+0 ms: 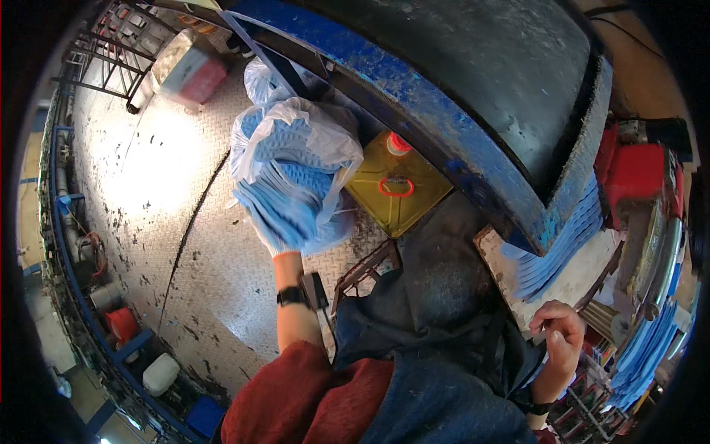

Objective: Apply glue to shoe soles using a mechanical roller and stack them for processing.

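Blue pieces (285, 207) — left hand (269, 238) half-hidden

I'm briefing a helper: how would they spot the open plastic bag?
Find the big blue frame, then the metal floor left of it. Beside the yellow can lies a whitish see-through bag. Its open mouth, full of textured blue pieces beside the left hand, sets it apart.

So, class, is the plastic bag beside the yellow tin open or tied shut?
Open: the plastic bag has a loose, parted rim, and blue textured pieces show uncovered in its mouth.
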Motion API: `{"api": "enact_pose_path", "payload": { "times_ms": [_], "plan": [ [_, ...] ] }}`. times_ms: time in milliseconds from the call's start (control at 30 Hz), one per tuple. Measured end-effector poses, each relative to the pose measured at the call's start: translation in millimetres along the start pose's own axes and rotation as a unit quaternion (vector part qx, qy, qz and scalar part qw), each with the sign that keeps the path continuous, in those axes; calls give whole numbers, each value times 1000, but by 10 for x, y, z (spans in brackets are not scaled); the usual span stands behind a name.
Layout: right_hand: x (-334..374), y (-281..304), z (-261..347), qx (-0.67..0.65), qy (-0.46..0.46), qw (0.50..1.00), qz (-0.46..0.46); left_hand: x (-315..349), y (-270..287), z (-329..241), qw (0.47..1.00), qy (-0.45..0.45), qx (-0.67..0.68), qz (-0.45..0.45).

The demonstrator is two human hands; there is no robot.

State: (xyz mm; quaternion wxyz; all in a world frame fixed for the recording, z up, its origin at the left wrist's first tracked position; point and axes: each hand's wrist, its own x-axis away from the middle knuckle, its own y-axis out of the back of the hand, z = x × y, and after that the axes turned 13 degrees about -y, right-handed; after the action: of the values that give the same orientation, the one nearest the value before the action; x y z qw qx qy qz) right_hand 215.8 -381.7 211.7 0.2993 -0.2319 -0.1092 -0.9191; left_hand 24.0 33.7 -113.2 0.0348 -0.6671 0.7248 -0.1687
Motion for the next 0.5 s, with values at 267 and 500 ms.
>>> {"api": "enact_pose_path", "payload": {
  "times_ms": [267, 500],
  "plan": [
    [126, -114, 100, -29, 19, 999, 18, 534, -230, -321, 988, -39, -36, 143],
    [-190, -615, 521, 124, 171, 969, 125, 974, -849, -545, 971, -18, 53, 234]
  ]
}}
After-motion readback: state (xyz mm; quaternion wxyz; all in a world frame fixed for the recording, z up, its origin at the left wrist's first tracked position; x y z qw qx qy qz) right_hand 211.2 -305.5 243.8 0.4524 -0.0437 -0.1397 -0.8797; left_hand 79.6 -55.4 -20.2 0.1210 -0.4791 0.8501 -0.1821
